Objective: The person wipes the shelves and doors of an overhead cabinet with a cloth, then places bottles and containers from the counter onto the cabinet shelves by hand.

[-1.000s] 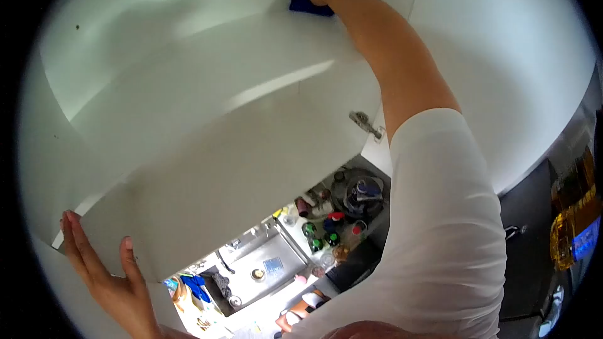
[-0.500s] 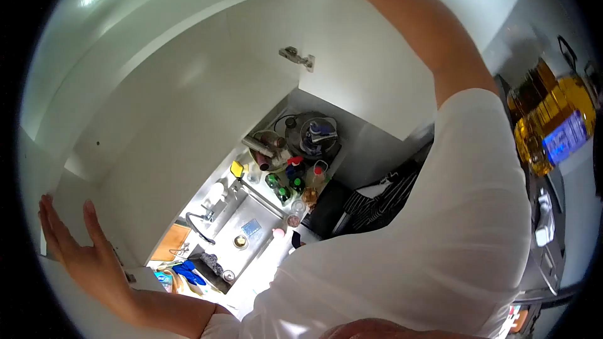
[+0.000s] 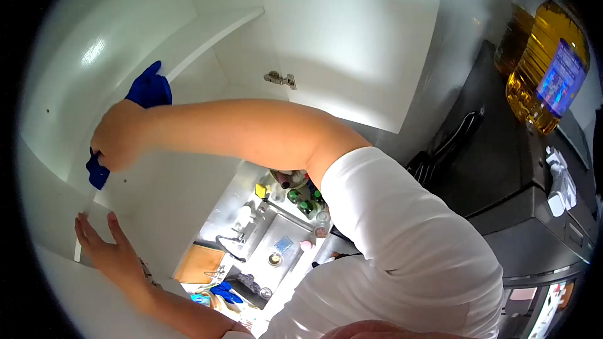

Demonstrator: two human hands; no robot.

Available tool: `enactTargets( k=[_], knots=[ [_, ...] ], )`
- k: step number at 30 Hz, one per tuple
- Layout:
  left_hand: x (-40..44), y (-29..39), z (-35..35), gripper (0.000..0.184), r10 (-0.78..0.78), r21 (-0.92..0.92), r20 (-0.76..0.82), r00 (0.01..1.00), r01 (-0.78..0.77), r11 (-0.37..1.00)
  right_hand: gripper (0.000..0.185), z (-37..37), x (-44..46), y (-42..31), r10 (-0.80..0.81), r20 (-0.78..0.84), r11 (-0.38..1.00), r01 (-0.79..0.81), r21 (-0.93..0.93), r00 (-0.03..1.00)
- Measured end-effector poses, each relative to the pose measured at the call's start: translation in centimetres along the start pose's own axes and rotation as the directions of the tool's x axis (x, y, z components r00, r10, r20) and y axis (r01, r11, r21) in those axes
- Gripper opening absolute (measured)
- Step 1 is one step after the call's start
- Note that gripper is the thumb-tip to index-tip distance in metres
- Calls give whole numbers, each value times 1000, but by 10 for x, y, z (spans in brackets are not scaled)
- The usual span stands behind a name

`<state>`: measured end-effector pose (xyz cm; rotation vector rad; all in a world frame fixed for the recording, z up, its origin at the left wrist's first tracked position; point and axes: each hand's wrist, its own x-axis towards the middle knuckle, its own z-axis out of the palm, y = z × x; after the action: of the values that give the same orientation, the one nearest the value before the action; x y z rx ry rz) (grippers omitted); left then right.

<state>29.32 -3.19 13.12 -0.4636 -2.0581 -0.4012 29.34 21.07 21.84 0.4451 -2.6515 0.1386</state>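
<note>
Well, see leftmost the left hand (image 3: 114, 260), with thumb spread from fingers, beside a white panel (image 3: 56, 270). Next, find the right hand (image 3: 120, 135), with fingers curled onto the blue cloth (image 3: 151, 91) over the shelf (image 3: 204, 36). Judge as light, soft, unbreakable, probably not slippery; best bunched by the middle, keeping loose ends under the palm.

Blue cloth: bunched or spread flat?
Bunched. The blue cloth is gathered in the right hand, crumpled ends poking out on two sides.
</note>
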Motion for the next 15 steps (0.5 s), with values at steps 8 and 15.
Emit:
enactTargets(
  k=[8, 15],
  knots=[
    [-62, 74, 41, 45, 92, -725, 295, 951, 160, 670, 40, 11, -118, 79, -154, -516, 980, 63, -189, 843],
    [-115, 184, 114, 64, 489, -746, 517, 702, 650, -144, 33, 68, -213, 36, 749, -99, -18, 170, 985, 655]
  ],
)
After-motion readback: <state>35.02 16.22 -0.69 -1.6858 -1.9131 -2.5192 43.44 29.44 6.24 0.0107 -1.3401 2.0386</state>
